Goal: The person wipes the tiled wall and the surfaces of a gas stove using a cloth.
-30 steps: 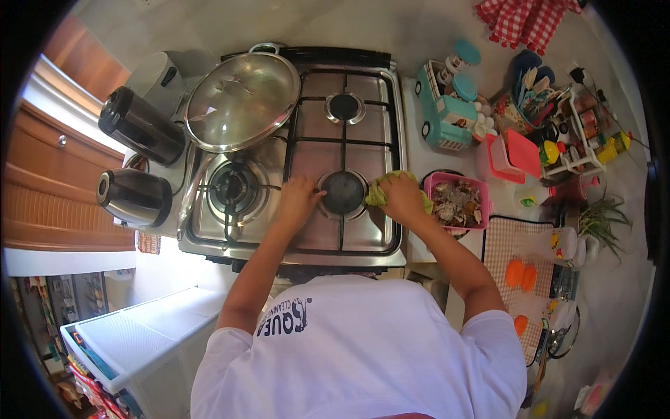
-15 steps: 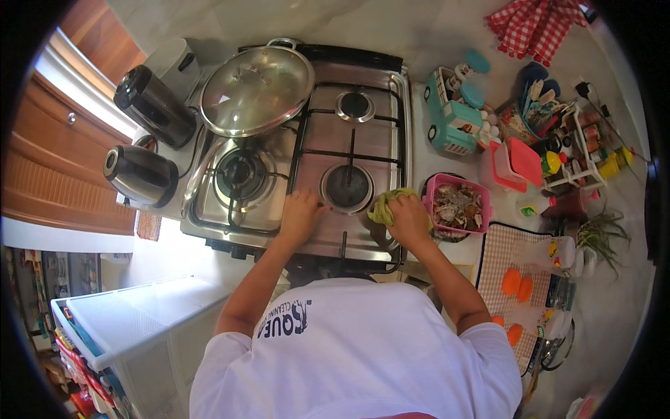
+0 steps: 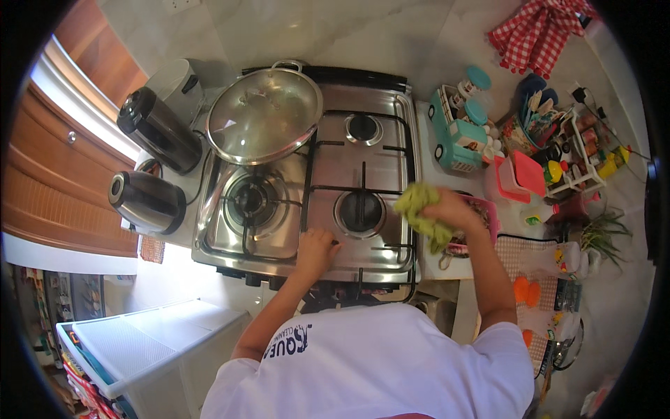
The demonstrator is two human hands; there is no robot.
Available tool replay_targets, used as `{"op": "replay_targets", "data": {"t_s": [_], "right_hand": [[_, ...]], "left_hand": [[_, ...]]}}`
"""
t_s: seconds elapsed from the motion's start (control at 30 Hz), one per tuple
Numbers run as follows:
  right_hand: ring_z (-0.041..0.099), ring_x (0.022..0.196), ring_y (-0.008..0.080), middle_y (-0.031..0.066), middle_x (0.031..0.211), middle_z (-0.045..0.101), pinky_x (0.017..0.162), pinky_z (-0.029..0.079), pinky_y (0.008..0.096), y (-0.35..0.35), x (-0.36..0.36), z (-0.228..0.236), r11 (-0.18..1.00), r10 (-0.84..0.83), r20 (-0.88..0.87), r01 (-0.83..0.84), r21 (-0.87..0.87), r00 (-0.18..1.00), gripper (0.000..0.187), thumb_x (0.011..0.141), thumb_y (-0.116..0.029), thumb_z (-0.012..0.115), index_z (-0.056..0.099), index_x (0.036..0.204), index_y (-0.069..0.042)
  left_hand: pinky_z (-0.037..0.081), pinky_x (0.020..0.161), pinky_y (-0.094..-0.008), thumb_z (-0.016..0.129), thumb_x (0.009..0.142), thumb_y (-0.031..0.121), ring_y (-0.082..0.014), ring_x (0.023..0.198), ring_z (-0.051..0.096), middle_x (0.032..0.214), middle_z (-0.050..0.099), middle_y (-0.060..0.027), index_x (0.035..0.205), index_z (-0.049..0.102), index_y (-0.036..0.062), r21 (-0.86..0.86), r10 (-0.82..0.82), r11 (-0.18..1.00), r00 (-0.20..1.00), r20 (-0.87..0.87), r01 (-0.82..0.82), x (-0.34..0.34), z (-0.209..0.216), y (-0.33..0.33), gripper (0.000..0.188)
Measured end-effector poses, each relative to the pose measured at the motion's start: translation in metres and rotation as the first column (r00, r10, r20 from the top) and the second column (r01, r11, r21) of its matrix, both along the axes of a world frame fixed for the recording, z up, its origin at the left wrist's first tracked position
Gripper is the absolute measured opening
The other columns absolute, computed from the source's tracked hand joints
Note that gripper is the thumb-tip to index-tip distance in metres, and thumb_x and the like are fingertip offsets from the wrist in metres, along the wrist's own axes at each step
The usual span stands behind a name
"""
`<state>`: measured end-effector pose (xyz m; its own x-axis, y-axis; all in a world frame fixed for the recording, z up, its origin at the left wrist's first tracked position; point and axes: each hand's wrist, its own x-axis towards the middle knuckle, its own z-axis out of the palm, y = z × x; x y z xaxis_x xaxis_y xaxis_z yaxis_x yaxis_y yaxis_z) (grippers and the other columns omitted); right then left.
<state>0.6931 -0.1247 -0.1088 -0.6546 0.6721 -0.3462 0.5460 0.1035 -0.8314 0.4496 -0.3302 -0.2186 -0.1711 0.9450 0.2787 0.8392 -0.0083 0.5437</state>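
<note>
My left hand [image 3: 317, 253] is closed on the left front part of the black pan grate [image 3: 359, 188], over the right side of the steel gas stove [image 3: 279, 262]. The grate's front seems to stand out over the stove's front edge; I cannot tell how far it is raised. My right hand [image 3: 452, 211], a little blurred, grips a crumpled green cloth [image 3: 422, 213] at the stove's right edge. Partly hidden beneath that hand and wrist is a pink tub [image 3: 494, 222] with scraps in it. Two burners, the front one [image 3: 359, 211] and the back one [image 3: 363, 129], show under the grate.
A large pan with a glass lid [image 3: 265, 115] covers the stove's back left. Two dark kettles [image 3: 146, 202] stand left of it. To the right are a teal vehicle-shaped holder [image 3: 457, 136], a pink container [image 3: 509, 174], a bottle rack [image 3: 579, 164] and a checked mat [image 3: 513, 251].
My right hand has lifted the green cloth off the stove surface and moved right, over the pink tub. My left hand stays at the grate. The whole view has shifted slightly.
</note>
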Motion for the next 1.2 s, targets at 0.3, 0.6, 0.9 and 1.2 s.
{"op": "replay_targets", "data": {"t_s": [0.3, 0.6, 0.9, 1.2], "right_hand": [[0.048, 0.11, 0.0365, 0.0203, 0.119, 0.051, 0.092, 0.041, 0.0457, 0.196, -0.216, -0.024, 0.659, -0.104, 0.238, -0.112, 0.744, 0.966, 0.057, 0.071, -0.031, 0.067, 0.049, 0.118, -0.003], [0.048, 0.109, 0.0325, 0.0114, 0.129, 0.044, 0.085, 0.044, 0.0481, 0.226, -0.304, -0.129, 0.304, -0.023, 0.29, -0.269, 0.914, 0.957, 0.029, 0.081, -0.013, 0.056, 0.063, 0.108, -0.01], [0.048, 0.109, 0.0329, 0.0113, 0.126, 0.045, 0.088, 0.043, 0.0434, 0.232, -0.303, -0.119, 0.493, 0.029, 0.398, -0.359, 0.792, 0.917, 0.024, 0.079, -0.014, 0.059, 0.067, 0.101, -0.011], [0.047, 0.112, 0.0311, 0.01, 0.127, 0.044, 0.082, 0.046, 0.0466, 0.238, -0.301, -0.107, 0.522, -0.107, 0.627, -0.494, 0.696, 0.771, 0.032, 0.078, -0.016, 0.059, 0.065, 0.109, -0.021]], "left_hand": [[0.044, 0.064, -0.0416, 0.071, 0.072, 0.027, -0.0308, 0.073, 0.056, 0.073, 0.058, -0.0103, 0.076, 0.061, 0.0067, -0.198, -0.069, 0.977, 0.996, 0.055, 0.079, -0.013, 0.007, 0.0, 0.023], [0.043, 0.062, -0.0369, 0.07, 0.073, 0.026, -0.0258, 0.069, 0.057, 0.073, 0.056, -0.0055, 0.073, 0.06, 0.0107, -0.143, -0.083, 0.986, 0.996, 0.021, 0.085, -0.011, 0.011, 0.001, 0.018], [0.042, 0.065, -0.0364, 0.072, 0.07, 0.024, -0.0251, 0.075, 0.056, 0.077, 0.057, -0.0049, 0.078, 0.061, 0.0111, -0.235, -0.116, 0.965, 0.993, 0.029, 0.119, -0.013, 0.01, 0.002, 0.019], [0.041, 0.064, -0.0366, 0.071, 0.072, 0.024, -0.0257, 0.07, 0.055, 0.074, 0.055, -0.0056, 0.074, 0.06, 0.0111, -0.171, -0.128, 0.977, 0.991, 0.031, 0.131, -0.013, 0.011, 0.005, 0.017]]}}
